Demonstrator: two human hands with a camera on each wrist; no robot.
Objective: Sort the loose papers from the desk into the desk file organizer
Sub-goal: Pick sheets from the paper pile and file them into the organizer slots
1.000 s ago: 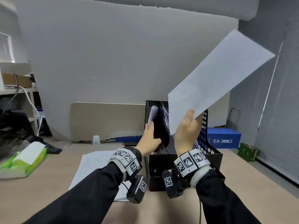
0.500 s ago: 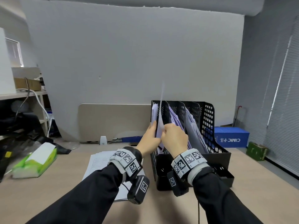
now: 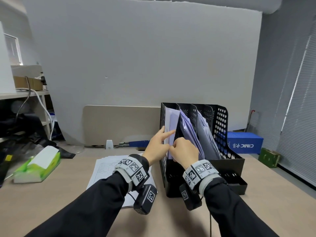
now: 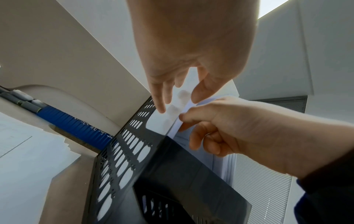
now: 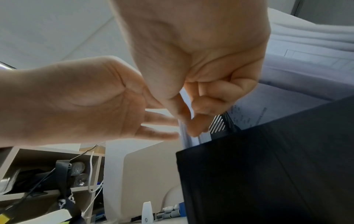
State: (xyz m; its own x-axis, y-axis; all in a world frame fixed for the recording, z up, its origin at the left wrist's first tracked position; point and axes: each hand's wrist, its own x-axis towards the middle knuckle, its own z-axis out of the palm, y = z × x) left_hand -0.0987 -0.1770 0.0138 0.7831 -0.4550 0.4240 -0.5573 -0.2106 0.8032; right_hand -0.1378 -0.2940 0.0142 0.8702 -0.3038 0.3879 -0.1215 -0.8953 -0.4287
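A black mesh file organizer (image 3: 222, 127) stands on the desk with papers in its slots. My left hand (image 3: 166, 132) is at the leftmost slot; its straight fingers touch the papers there and hold them apart. My right hand (image 3: 174, 147) pinches the near edge of a white sheet (image 3: 171, 124) standing in that slot. In the right wrist view, thumb and forefinger of the right hand (image 5: 191, 125) meet on the sheet's edge. A stack of loose papers (image 3: 106, 166) lies flat on the desk left of the organizer, partly hidden by my left wrist.
A green tissue pack (image 3: 39, 165) lies at the desk's left. A beige divider panel (image 3: 119, 124) and a small white device (image 3: 109, 144) stand at the back edge. A blue box (image 3: 244, 142) and a small green box (image 3: 269, 157) sit beyond the organizer at right.
A second ago my right hand held the sheet high above the organizer; it has since come down, and the sheet now stands in the leftmost slot. My left hand stayed at that slot.
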